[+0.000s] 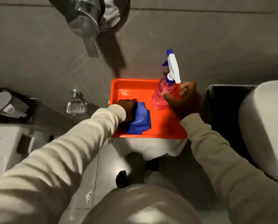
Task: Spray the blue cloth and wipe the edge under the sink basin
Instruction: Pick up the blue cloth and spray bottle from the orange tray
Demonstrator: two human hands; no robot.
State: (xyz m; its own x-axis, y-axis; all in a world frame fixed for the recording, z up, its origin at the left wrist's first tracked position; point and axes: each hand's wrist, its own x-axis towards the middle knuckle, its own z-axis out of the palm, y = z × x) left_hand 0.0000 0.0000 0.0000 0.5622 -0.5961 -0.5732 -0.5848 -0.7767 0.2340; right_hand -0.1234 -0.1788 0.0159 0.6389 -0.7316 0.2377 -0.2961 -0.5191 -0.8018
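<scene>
An orange tray (135,85) rests on a white fixture against the grey wall. A folded blue cloth (140,120) lies in its near left part, and my left hand (127,109) is closed on the cloth's left edge. A pink spray bottle (162,94) with a white and blue trigger head stands in the tray's right part. My right hand (182,99) is wrapped around the bottle's right side, thumb across its front.
A chrome soap dish (75,107) is fixed to the wall left of the tray. A white basin (264,123) and a black bin (224,101) stand at the right. A soap dispenser (4,102) sits at the far left. A chrome fitting (85,18) hangs above.
</scene>
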